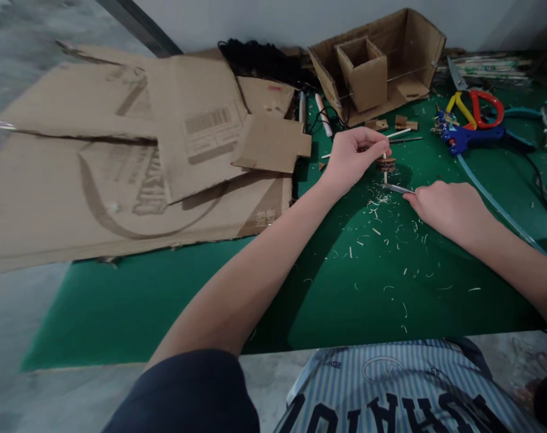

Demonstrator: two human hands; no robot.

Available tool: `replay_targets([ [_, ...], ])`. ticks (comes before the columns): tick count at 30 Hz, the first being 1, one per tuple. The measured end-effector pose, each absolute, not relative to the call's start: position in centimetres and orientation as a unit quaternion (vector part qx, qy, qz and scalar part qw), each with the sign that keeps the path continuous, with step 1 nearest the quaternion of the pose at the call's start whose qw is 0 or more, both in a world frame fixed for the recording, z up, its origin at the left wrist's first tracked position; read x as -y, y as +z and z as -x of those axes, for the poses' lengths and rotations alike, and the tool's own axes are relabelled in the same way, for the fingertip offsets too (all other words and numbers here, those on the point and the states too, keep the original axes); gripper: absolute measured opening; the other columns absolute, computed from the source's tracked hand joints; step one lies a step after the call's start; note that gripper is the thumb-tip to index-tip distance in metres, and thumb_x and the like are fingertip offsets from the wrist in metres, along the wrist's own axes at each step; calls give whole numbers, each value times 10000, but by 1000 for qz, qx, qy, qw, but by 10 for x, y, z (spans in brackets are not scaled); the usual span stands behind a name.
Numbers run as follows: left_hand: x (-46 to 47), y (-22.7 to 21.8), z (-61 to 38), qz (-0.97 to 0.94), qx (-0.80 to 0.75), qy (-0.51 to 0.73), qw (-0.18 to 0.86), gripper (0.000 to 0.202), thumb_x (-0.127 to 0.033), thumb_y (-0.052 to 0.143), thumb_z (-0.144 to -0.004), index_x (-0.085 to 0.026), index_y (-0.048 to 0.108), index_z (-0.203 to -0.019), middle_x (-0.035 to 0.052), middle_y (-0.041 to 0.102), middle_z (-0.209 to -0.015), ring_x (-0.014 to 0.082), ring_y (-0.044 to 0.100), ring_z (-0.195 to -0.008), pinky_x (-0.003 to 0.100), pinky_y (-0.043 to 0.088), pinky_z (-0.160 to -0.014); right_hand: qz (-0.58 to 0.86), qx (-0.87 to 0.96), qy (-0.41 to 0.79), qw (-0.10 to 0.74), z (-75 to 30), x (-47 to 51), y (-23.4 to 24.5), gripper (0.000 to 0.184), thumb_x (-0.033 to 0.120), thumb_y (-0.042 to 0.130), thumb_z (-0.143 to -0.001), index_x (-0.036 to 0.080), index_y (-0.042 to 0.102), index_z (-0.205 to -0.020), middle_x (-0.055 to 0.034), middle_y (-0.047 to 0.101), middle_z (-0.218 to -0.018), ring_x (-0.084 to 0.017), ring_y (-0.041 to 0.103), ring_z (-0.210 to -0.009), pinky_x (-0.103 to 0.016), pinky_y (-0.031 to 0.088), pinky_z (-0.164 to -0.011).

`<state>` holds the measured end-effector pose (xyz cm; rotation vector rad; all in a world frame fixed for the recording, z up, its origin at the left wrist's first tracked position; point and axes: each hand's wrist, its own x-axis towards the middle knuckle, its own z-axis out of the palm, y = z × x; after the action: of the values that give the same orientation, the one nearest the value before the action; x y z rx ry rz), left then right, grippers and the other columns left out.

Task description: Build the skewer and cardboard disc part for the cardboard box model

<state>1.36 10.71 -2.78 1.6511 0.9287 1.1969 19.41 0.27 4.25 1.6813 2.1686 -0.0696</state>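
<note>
My left hand [352,153] pinches the top of a thin wooden stick [386,177], held upright over the green table. A small stack of round cardboard pieces [386,164] sits around the stick, just below my fingertips. In my closed right hand [451,207] is a knife [397,189], its blade pointing left and lying against or very near the stick's lower end. Curled wood shavings [376,212] are scattered beneath the blade and toward the table's front edge.
Flat cardboard sheets [201,138] cover the left side. Behind my hands stands an open cardboard box [413,66]. Scissors [485,108] and a blue glue gun [474,139] lie at right, with a pale blue tube [494,201] running forward. Bundled sticks [494,69] lie at the back.
</note>
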Motion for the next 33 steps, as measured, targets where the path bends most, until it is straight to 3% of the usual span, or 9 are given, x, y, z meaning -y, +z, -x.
replay_targets([
  [6,-109,-28,-14,-654,-379,489,434,55,-228,726,-956,-186,724,-920,39,777,-856,149,771,-839,286,629,-824,-601,-771,-45,208,-196,0,41,618,397,267,-1105,138,799,-927,-168,729,-805,-189,595,-561,-308,289,-555],
  [14,-110,-29,-15,-659,-376,481,440,43,-230,734,-951,-193,730,-930,38,790,-859,156,779,-865,292,641,-837,-603,-784,42,143,-208,-2,41,648,457,219,-1105,126,772,-1036,-166,715,-752,-238,643,-648,-318,239,-595],
  [22,-112,-32,-13,-666,-352,484,447,34,-197,709,-963,-182,720,-935,24,787,-849,153,785,-848,294,644,-831,-612,-779,52,125,-210,-10,35,652,486,211,-1107,129,755,-1084,-165,723,-775,-238,646,-668,-323,243,-629],
  [29,-113,-33,-13,-690,-346,485,412,188,-363,722,-991,-185,713,-931,33,784,-834,155,790,-824,285,653,-805,-615,-775,52,135,-204,-6,33,636,444,214,-1112,107,752,-1091,-158,713,-746,-225,634,-644,-317,254,-625],
  [33,-115,-35,-13,-692,-346,483,410,197,-377,719,-995,-185,721,-953,32,786,-839,152,791,-826,280,655,-797,-610,-777,32,151,-201,-4,32,670,425,184,-1107,91,765,-1092,-174,716,-763,-234,622,-625,-325,265,-607],
])
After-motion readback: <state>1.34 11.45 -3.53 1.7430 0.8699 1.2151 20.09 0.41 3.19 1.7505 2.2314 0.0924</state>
